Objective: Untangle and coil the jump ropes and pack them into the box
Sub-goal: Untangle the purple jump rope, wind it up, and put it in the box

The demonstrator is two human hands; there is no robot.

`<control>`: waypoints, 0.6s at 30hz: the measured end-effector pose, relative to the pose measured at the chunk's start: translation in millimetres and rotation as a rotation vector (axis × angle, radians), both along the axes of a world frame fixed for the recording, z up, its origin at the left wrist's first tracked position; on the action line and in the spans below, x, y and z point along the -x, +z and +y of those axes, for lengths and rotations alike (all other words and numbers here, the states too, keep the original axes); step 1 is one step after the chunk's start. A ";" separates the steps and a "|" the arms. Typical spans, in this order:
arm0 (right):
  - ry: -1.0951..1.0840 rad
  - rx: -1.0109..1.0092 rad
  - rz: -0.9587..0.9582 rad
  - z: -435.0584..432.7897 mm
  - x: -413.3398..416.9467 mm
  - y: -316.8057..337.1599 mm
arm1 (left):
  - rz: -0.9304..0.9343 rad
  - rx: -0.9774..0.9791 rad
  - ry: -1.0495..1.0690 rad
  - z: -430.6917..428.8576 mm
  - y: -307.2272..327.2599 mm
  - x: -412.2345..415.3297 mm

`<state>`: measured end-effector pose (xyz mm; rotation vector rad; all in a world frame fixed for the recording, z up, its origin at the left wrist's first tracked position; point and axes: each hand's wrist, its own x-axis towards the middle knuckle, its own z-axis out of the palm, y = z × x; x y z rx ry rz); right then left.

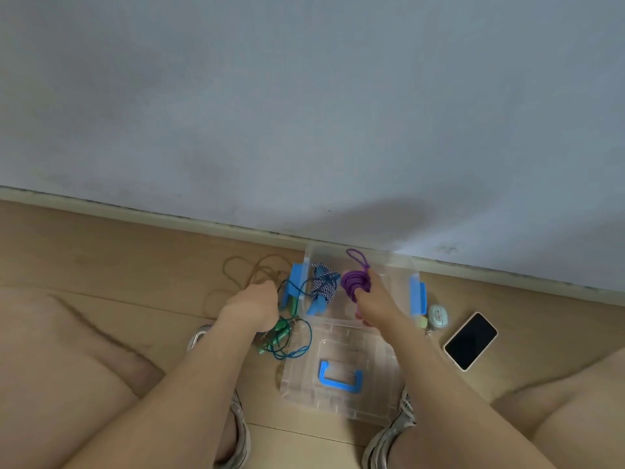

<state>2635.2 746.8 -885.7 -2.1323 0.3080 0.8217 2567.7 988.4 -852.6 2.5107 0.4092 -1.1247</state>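
A clear plastic box [395, 265] with blue latches stands open on the floor against the wall. Inside lies a blue-and-white braided rope [324, 286] with blue handles. My right hand [375, 302] is shut on a coiled purple rope [354, 280], held over the box, one loop sticking up. My left hand [252, 304] is closed over a tangle left of the box: a tan rope [243, 269] spreads toward the wall and a green rope [287, 336] with green handles lies below the hand. Which strand it grips is hidden.
The clear lid [341, 374] with a blue handle lies flat in front of the box. A phone [470, 340] and a small oval case [438, 316] lie to the right. My knees and shoes frame the near floor; the wall rises right behind the box.
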 end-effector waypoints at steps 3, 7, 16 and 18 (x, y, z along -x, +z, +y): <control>0.291 0.141 -0.006 6.3 2.3 -11.5 | -0.078 0.112 -0.020 -3.1 -12.6 -1.3; 0.575 0.358 0.212 15.2 20.0 -17.9 | -0.138 0.249 -0.133 -13.4 -22.2 -5.5; 0.621 0.358 0.055 9.5 27.6 -15.6 | -0.054 0.206 -0.234 -34.1 -29.4 -9.7; 0.610 0.351 0.003 7.7 24.5 -7.8 | -0.098 0.182 -0.191 -33.9 -27.7 -10.7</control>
